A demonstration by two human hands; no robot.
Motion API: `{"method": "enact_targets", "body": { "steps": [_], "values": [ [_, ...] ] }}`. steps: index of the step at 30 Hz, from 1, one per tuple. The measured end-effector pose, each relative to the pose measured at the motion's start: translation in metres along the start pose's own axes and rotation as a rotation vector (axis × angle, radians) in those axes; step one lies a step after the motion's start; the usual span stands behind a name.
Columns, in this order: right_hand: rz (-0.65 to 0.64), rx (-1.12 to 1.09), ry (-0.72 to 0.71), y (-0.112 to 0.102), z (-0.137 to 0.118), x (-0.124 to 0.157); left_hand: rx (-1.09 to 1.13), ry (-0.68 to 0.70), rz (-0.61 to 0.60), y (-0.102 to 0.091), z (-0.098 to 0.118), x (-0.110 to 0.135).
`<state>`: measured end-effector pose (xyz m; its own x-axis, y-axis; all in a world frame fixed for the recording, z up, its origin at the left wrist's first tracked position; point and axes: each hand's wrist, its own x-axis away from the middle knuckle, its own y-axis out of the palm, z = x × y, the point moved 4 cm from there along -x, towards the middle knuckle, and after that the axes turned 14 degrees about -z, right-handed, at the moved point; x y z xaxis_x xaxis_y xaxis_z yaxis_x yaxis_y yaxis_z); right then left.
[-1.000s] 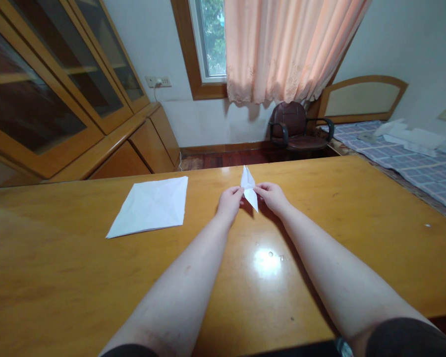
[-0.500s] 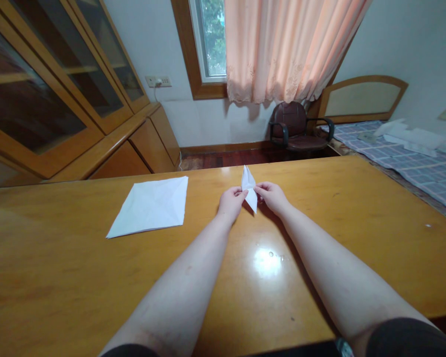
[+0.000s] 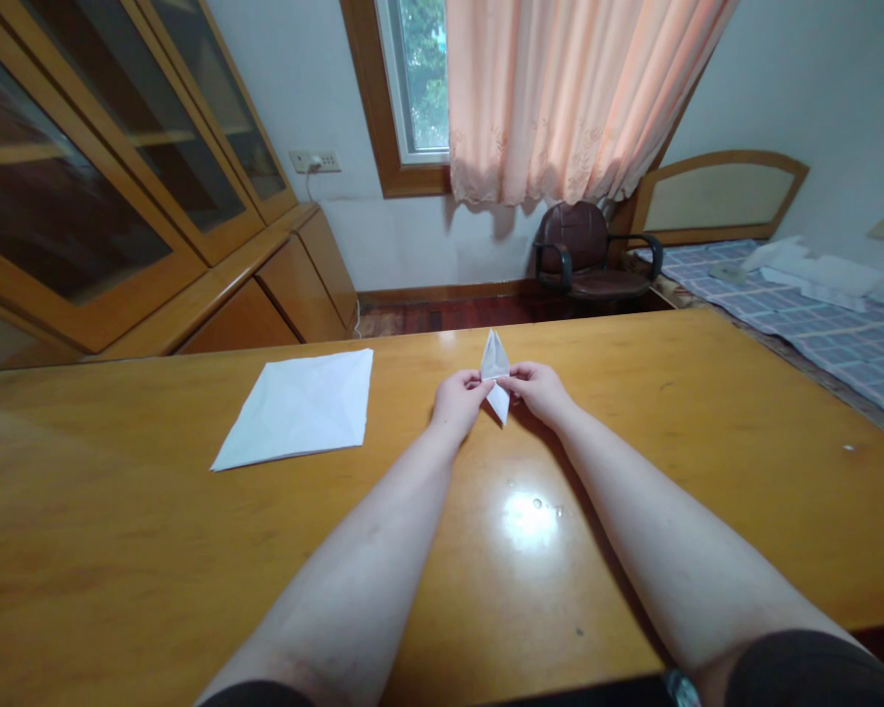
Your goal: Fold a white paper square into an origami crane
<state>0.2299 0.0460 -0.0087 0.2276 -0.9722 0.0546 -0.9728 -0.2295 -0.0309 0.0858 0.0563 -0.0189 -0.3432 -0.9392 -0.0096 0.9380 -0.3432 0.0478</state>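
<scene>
Between my hands is a small folded piece of white paper point(image 3: 496, 358), a narrow diamond shape with one point toward the far edge and the other toward me. My left hand point(image 3: 460, 401) pinches its left side near the middle. On the opposite side, my right hand point(image 3: 539, 389) pinches it with thumb and fingers. Both thumbs lie close together at the paper's waist; the fingers beneath are partly hidden. A larger sheet of white paper point(image 3: 302, 407), faintly creased, lies flat to the left, apart from my hands.
The glossy wooden table point(image 3: 154, 550) spans the view. Behind it stand a glass-door cabinet point(image 3: 228, 314) at left, a brown armchair point(image 3: 581, 250), and a bed point(image 3: 817, 324) with a checked cover at right. A pink curtain point(image 3: 545, 98) hangs by the window.
The folded paper has turned slightly and its upper part now looks wider and flatter. My right thumb has shifted left onto its middle, nearer my left thumb.
</scene>
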Motion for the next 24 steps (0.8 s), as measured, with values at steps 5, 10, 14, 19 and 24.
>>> {"method": "enact_targets", "body": {
  "steps": [5, 10, 14, 19, 24],
  "values": [
    [-0.010, 0.001, -0.013, 0.0011, -0.0006, 0.0008, 0.000, -0.018, 0.013, 0.0009, 0.0034, 0.0020],
    [-0.068, 0.003, -0.023, 0.0033, 0.0030, -0.0006, -0.022, -0.027, -0.009, 0.0012, -0.0004, -0.0006],
    [-0.080, 0.016, -0.025, 0.0025, 0.0054, -0.0022, -0.069, -0.037, 0.001, -0.0005, -0.0022, -0.0009],
    [-0.079, -0.001, -0.020, 0.0020, 0.0045, -0.0023, -0.176, -0.026, 0.011, -0.0016, 0.0037, 0.0024],
    [-0.065, 0.030, -0.019, 0.0024, 0.0001, 0.0004, -0.313, -0.042, 0.027, -0.0037, 0.0046, 0.0024]
  ]
}}
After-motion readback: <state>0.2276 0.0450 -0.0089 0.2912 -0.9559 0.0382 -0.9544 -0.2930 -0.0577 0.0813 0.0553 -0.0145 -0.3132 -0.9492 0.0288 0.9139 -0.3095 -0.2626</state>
